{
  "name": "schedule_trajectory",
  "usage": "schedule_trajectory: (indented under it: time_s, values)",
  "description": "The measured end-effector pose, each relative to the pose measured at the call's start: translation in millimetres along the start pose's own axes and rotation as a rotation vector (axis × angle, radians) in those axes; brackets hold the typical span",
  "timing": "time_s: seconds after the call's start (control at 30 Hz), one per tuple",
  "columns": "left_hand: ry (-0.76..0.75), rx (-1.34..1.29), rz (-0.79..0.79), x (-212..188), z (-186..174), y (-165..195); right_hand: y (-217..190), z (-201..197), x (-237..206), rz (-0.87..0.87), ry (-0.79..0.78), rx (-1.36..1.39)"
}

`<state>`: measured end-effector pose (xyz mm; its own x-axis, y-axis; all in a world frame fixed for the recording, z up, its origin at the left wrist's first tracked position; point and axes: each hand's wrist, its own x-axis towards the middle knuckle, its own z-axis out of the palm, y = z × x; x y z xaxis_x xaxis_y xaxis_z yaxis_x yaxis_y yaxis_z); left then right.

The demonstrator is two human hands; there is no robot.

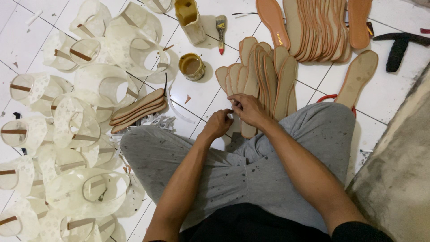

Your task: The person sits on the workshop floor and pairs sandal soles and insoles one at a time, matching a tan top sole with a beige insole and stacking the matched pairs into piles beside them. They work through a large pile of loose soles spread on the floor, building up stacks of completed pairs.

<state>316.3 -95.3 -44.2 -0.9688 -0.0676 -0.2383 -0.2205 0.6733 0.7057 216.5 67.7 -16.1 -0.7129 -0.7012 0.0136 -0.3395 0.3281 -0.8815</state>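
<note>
The person sits on a white tiled floor [201,96] with knees spread, in grey trousers [251,166] speckled with dark spots. Both hands meet just beyond the knees, at the near end of a fan of tan insoles [260,74] that lie overlapping on the tiles. The left hand [218,124] is curled narrow, its fingertips pinched against the near edge of the insoles. The right hand [247,109] is also closed down, fingers bent over the near end of one insole [249,130] that points toward the lap; whether it grips the piece or only presses on it, I cannot tell. The two hands touch each other at the fingertips.

Farther off, to the right, a second row of insoles with orange rims [313,27] leans in a stack. A single insole [358,76] lies alone on the right, beside a red ring [333,97]. On the far side stand a small round tin of glue [192,66], a taller stained container [189,18] and a brush [221,31]. To the left, a short pile of insoles [138,110] rests near many pale translucent shoe uppers [89,112] spread over the floor.
</note>
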Motion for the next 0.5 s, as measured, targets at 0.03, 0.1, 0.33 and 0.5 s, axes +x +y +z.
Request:
schedule_trajectory:
  time_s: [0.03,0.1,0.33,0.5]
  values:
    - [-0.002,-0.001,-0.004,0.3,0.2,-0.2,0.2,-0.2,0.5,-0.005,0.002,-0.010]
    - [-0.003,-0.008,0.001,0.6,0.4,-0.5,0.6,-0.3,1.2,-0.015,0.005,-0.029]
    - [-0.004,-0.027,-0.008,0.0,-0.1,0.0,-0.3,-0.8,0.7,0.005,-0.003,-0.026]
    - [0.007,0.004,0.018,0.5,0.8,-0.7,-2.2,-1.7,1.1,0.006,-0.010,-0.040]
